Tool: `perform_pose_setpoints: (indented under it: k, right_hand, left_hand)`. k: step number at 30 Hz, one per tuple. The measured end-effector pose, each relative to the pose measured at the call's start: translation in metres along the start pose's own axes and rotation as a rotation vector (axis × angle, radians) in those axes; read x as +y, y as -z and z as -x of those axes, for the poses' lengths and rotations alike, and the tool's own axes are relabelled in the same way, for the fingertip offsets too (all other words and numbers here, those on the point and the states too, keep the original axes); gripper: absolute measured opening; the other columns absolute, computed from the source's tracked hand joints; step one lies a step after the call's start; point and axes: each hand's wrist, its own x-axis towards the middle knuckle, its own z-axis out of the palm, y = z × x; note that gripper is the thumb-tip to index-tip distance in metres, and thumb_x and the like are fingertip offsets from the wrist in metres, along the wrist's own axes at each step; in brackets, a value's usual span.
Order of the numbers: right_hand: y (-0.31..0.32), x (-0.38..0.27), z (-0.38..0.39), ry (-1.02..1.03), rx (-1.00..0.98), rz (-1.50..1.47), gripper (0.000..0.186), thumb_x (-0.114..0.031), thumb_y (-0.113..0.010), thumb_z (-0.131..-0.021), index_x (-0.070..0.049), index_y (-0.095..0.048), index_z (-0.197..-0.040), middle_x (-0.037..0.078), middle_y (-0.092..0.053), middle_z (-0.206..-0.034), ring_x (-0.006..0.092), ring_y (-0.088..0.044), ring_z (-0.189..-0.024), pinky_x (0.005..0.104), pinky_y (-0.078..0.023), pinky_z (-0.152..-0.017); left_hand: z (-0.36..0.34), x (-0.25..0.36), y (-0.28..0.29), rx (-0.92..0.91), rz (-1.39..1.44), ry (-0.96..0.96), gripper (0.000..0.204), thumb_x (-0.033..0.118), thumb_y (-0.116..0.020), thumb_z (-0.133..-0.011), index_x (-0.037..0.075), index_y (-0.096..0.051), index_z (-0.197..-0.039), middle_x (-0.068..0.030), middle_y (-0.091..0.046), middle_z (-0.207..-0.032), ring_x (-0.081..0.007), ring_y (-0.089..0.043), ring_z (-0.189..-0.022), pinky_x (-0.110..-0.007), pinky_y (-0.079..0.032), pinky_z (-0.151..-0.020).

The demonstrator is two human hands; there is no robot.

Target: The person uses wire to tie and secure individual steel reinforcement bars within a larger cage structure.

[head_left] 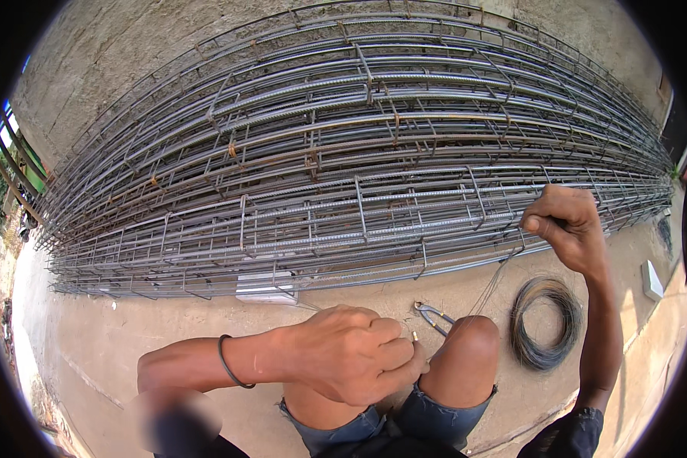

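Observation:
Low in front of my knees, my left hand (359,355) is closed in a fist. A thin strand sticks out past its knuckles, and a small yellowish tip (415,336) shows by its fingertips. My right hand (565,225) is raised at the right in a pinch. From near its fingers, thin strands of tie wire (492,286) run down toward my right knee and the left fist; the knee hides part of them. Blue-handled pliers (433,316) lie on the ground by that knee, partly covered. To their right rests a coil of dark tie wire (519,328).
A long stack of rebar cages (359,206) stretches across the view beside a rough wall (130,69). A white block (267,288) sits under the stack's near edge, and another white block (652,281) is at the far right. The ground (91,336) is sandy concrete.

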Motion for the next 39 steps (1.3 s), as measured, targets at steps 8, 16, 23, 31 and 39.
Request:
perform_pose_setpoints:
  k: [8,16,23,31,39]
  right_hand:
    - [0.007,-0.038,0.016,0.165,-0.377,-0.512,0.011,-0.014,-0.070,-0.088,-0.003,-0.069,-0.084,0.011,-0.066,-0.069,0.0239,-0.061,-0.054,0.0299,-0.044,-0.048]
    - [0.029,-0.011,0.010,0.193,0.343,0.490,0.009,0.000,-0.071,-0.078,-0.001,-0.068,-0.087,0.008,-0.056,-0.065,0.0165,-0.051,-0.052,0.0291,-0.041,-0.049]
    - [0.009,-0.009,0.044,-0.015,-0.383,-0.188,0.008,-0.009,-0.073,-0.078,-0.004,-0.069,-0.084,0.008,-0.070,-0.077,0.0242,-0.068,-0.069,0.0286,-0.050,-0.060]
    - [0.036,0.063,0.098,-0.585,-0.454,-0.628,0.026,-0.023,-0.071,-0.087,0.002,-0.070,-0.082,0.006,-0.068,-0.074,0.0108,-0.059,-0.060,0.0245,-0.044,-0.054]
    - [-0.050,0.038,0.160,-0.603,-0.173,-1.254,0.029,-0.023,-0.067,-0.091,0.005,-0.066,-0.085,0.002,-0.054,-0.059,0.0060,-0.036,-0.043,0.0242,-0.024,-0.040]
  left_hand:
    - [0.036,-0.073,0.009,0.025,-0.393,0.065,0.020,0.010,-0.076,-0.068,0.004,-0.066,-0.085,0.0019,-0.037,-0.058,-0.0113,-0.040,-0.049,-0.025,-0.031,-0.039]
    - [-0.002,-0.067,0.004,0.271,-0.184,0.241,0.020,0.011,-0.079,-0.070,0.005,-0.068,-0.085,-0.0014,-0.048,-0.060,-0.0149,-0.047,-0.050,-0.027,-0.037,-0.042]
    - [0.009,-0.092,0.001,0.247,-0.229,0.291,0.018,-0.004,-0.071,-0.066,0.005,-0.067,-0.081,-0.0057,-0.058,-0.063,-0.0207,-0.054,-0.052,-0.031,-0.043,-0.046]
    - [-0.005,0.003,-0.029,-0.232,0.129,-0.341,0.018,0.013,-0.070,-0.066,0.005,-0.061,-0.078,0.0030,-0.034,-0.058,-0.0107,-0.038,-0.050,-0.025,-0.028,-0.040]
    - [-0.005,-0.093,-0.056,-0.018,-0.322,0.179,0.015,-0.001,-0.069,-0.066,0.005,-0.062,-0.077,-0.0037,-0.045,-0.059,-0.0191,-0.045,-0.053,-0.031,-0.038,-0.045]
